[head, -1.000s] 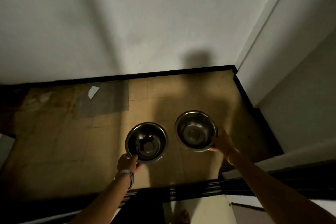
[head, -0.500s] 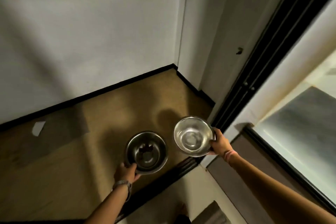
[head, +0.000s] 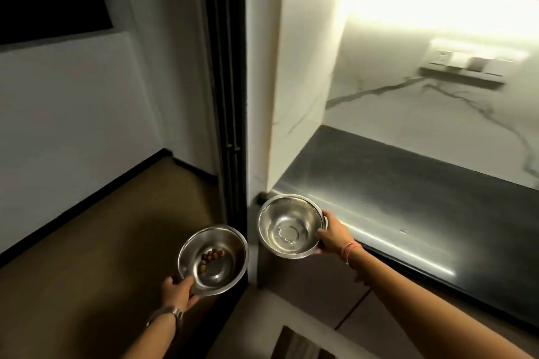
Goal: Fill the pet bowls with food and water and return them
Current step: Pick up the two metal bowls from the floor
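In the head view, at lower centre, the kibble bowl (head: pixel 213 260) is pinched at its rim by the left hand (head: pixel 178 291). The empty steel bowl (head: pixel 290 226) is gripped by the right hand (head: pixel 332 234) at the edge of the dark bench (head: pixel 408 198). Both seem light, stiff and slippery; the rim is judged the best hold.

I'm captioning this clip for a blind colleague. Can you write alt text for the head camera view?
A person holds two steel bowls out in front: the left hand grips a bowl with a few brown kibble pieces, the right hand grips a bowl without kibble by its rim. The right bowl is at the edge of a dark countertop lit against a marble wall.
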